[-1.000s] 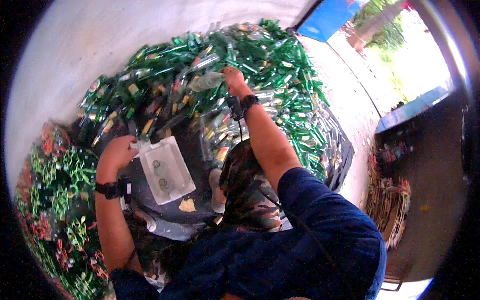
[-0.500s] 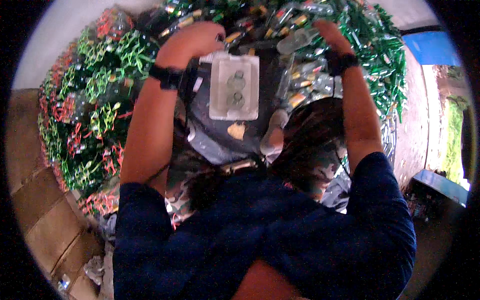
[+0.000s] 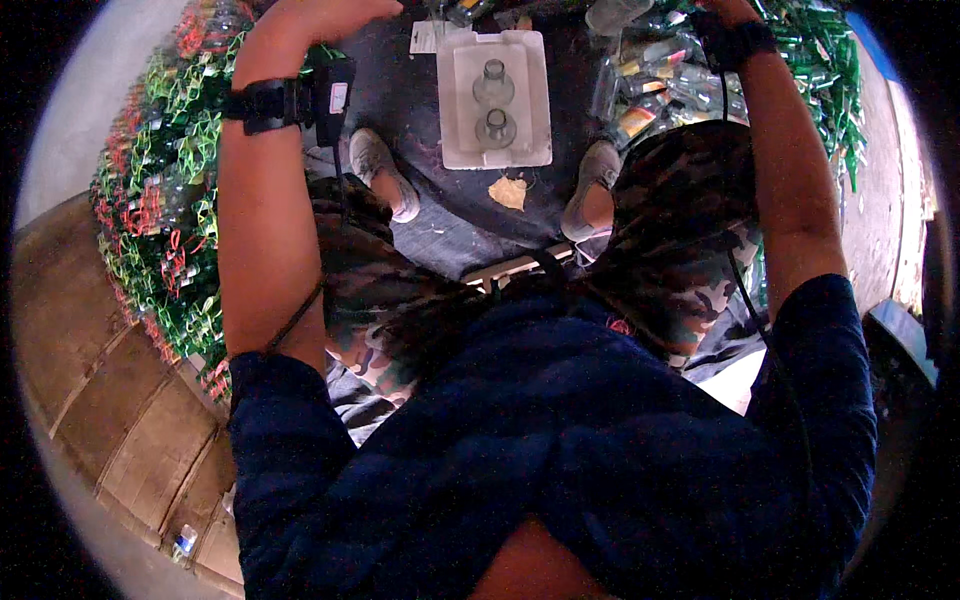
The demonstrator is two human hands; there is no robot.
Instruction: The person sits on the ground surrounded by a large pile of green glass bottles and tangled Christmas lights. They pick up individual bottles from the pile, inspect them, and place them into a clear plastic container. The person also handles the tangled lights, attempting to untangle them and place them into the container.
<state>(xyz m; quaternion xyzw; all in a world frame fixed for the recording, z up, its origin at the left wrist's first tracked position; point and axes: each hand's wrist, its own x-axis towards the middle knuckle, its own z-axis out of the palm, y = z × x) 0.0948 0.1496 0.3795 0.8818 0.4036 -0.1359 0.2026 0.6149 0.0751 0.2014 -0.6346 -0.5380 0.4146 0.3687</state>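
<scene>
My left hand (image 3: 335, 18) is at the upper left, cut by the top edge, with a thumb or finger stretched to the right. It looks open and nothing shows in it. Of my right hand (image 3: 733, 10), only the part by the wrist shows at the top right; its fingers are out of view. Between my feet and the hands stands a whitish rectangular tub (image 3: 449, 105). Two clear glass bottles stand in it, the farther bottle (image 3: 493, 85) and the nearer bottle (image 3: 495, 130). Neither hand touches the tub.
Bottles with green and red netting (image 3: 165, 220) are piled on the left. Loose clear and green bottles (image 3: 690, 85) heap up on the right. A dry leaf (image 3: 508, 192) lies before the tub, between my shoes (image 3: 385, 172). Cardboard (image 3: 110, 400) covers the lower left.
Both hands have moved outward and toward the top edge, partly out of view. The whole scene has shifted upward in the picture, and the bottles in the tub show more clearly.
</scene>
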